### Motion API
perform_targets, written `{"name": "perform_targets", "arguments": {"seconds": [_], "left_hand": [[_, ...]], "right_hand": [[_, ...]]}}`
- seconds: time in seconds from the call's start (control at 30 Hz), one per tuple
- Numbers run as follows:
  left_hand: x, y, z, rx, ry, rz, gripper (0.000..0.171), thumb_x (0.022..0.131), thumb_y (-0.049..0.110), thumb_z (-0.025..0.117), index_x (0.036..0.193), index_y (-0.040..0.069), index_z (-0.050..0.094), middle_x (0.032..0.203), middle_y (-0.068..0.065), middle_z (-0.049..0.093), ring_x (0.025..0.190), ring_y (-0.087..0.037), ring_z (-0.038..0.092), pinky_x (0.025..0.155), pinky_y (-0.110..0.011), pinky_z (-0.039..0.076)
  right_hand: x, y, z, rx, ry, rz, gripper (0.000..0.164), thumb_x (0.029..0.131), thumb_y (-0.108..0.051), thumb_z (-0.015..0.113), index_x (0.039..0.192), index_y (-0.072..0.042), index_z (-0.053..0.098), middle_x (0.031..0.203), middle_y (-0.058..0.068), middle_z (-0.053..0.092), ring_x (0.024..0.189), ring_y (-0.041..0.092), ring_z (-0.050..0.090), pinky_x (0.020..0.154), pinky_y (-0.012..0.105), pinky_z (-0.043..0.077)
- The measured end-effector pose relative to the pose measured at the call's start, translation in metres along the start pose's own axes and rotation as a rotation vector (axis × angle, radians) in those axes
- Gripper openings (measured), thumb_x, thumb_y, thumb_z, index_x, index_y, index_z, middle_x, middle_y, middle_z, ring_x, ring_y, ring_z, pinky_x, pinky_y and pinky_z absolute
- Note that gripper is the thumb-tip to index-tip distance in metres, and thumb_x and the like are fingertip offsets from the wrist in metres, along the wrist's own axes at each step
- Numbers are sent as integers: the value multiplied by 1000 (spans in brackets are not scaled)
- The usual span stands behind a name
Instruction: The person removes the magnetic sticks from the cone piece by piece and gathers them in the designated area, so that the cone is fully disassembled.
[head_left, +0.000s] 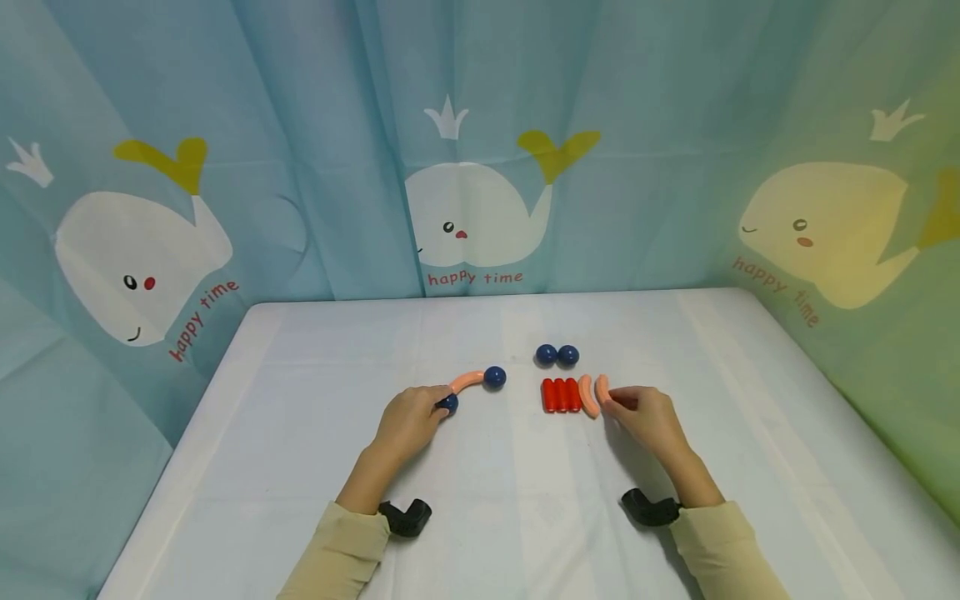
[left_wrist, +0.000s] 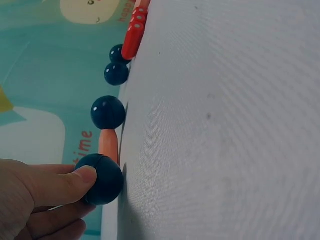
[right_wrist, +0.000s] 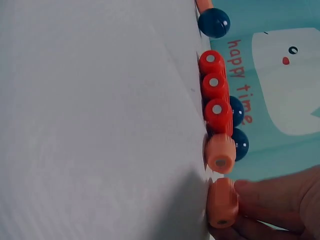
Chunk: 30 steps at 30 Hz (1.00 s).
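In the head view my left hand (head_left: 408, 421) pinches a dark blue ball (head_left: 448, 405) between thumb and fingers, close over the white table. That ball meets one end of a curved orange rod (head_left: 468, 381), whose other end touches a second blue ball (head_left: 495, 377). On the right, my right hand (head_left: 647, 414) pinches a curved orange rod (head_left: 603, 389) at its side. Just left of it lies another curved orange rod (head_left: 588, 397), beside three straight red rods (head_left: 561, 396) lined up side by side. The right wrist view shows pale discs in the ends of the red rods (right_wrist: 214, 83).
Two more blue balls (head_left: 557, 356) sit together behind the red rods. The white cloth-covered table (head_left: 337, 350) ends at a blue-green curtain (head_left: 337, 208) printed with whales. Black wrist-worn devices (head_left: 408, 518) jut inward from both sleeves.
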<state>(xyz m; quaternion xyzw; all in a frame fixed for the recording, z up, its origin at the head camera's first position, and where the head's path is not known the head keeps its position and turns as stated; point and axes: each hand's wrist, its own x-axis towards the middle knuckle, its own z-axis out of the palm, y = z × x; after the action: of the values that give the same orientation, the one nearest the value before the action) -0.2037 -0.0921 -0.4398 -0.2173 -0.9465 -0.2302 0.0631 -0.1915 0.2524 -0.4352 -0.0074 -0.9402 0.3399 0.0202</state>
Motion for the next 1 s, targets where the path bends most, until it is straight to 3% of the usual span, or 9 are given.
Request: {"name": "perform_targets", "arguments": {"seconds": [0.27,0.73,1.0], "left_hand": [[0,-2,2,9,20,16,29,83,12,68,111,6,66,103,-10,66,95,-26,62,80,-40,49],[0,0,0,-12,0,8,29,83,11,67,111,4,66,105,-11,66,98,-27,61,83,-40,48],[0,7,0,-18,-5,6,26,82,14,70,106,4,68,101,-9,67,95,-25,62,80,-38,49]], "right_hand": [[0,-2,3,-17,1,-30,29,87,-12,63,106,9,64,100,21,64,89,31,61,70,39,51],[-1,-5,1,-9,-4,-39,29,88,-14,60,106,8,64,95,18,66,79,23,59,61,29,48],[-5,-20,-1,16,81,-98,29,89,-15,60,105,9,64,100,22,64,94,37,59,79,49,47]]}}
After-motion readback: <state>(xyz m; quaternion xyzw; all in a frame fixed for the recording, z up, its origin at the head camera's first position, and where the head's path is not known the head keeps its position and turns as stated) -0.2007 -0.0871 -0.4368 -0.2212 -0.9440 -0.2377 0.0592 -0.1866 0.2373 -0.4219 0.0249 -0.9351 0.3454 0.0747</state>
